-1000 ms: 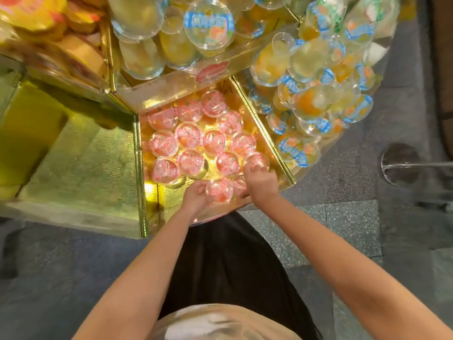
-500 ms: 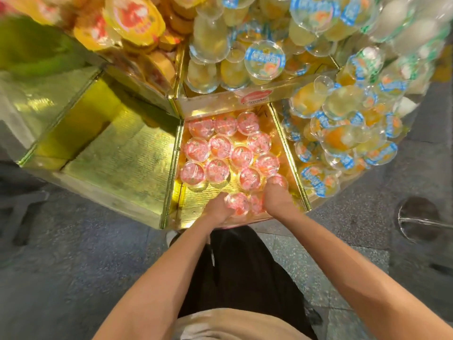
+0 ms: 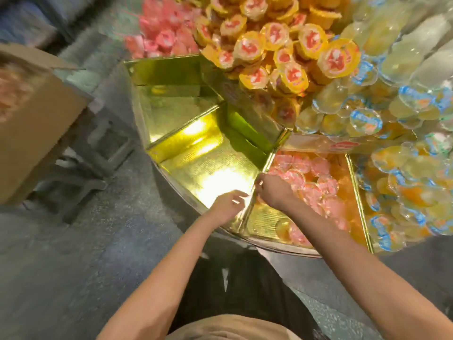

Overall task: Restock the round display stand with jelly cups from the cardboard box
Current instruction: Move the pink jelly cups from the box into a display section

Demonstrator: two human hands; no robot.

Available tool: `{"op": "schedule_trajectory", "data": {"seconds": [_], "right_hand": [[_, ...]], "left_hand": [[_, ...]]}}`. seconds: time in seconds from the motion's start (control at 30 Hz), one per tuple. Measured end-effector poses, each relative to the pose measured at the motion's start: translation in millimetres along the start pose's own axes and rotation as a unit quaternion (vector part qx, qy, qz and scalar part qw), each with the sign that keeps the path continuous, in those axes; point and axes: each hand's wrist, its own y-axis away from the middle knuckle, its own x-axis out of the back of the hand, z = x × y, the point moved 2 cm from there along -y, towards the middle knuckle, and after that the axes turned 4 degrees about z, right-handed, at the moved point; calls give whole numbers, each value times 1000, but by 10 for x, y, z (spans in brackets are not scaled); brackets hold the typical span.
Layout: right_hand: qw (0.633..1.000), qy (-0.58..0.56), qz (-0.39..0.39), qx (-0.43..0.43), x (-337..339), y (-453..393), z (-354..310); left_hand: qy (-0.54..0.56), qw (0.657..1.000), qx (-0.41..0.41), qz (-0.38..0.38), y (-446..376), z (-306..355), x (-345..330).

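Observation:
The round display stand [image 3: 282,244] has gold-lined wedge compartments. One compartment holds several pink jelly cups [image 3: 318,190] in rows. My right hand [image 3: 274,190] hovers at that compartment's left edge, over the gold divider [image 3: 247,212], with its fingers loosely curled and nothing visible in them. My left hand [image 3: 228,204] is just left of the divider, over the front of the empty gold compartment [image 3: 208,165], fingers relaxed and holding nothing. The cardboard box [image 3: 41,123] stands at the far left, with blurred pink cups [image 3: 12,92] inside.
A second empty gold compartment [image 3: 171,99] lies behind the first. Yellow-lidded cups [image 3: 282,45], pink packs [image 3: 164,33] and clear blue-labelled cups [image 3: 404,119] are heaped on the stand. The box rests on a grey stool [image 3: 81,168] on grey floor.
The view has swung left, bringing the box into sight. Both hands have left the front pink cups and moved left to the divider. The left hand is now over the empty compartment.

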Motion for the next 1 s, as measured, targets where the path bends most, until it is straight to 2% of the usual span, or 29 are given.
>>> {"op": "schedule_trajectory", "data": {"seconds": [0.2, 0.3, 0.37, 0.5, 0.6, 0.77, 1.0], "right_hand": [[995, -8, 24, 101, -62, -181, -1514], [987, 5, 17, 157, -120, -269, -2246], [980, 23, 3, 196, -129, -282, -2707], [963, 72, -31, 259, -133, -304, -3552], [949, 82, -50, 301, -193, -384, -4111], [925, 99, -78, 359, -313, -540, -5034], [905, 120, -116, 390, -565, -1092, -6223]], "left_hand": [[-10, 996, -22, 88, 572, -687, 1405], [-82, 990, 17, 117, 899, -1141, 2056], [-152, 982, 53, 95, 1160, -1372, 2421], [-198, 967, 119, 108, 1579, -1816, 3010], [-190, 958, 155, 147, 1789, -2159, 3331], [-143, 956, 171, 190, 1997, -2578, 3817], [-87, 949, 202, 227, 1944, -3102, 4727]]}}
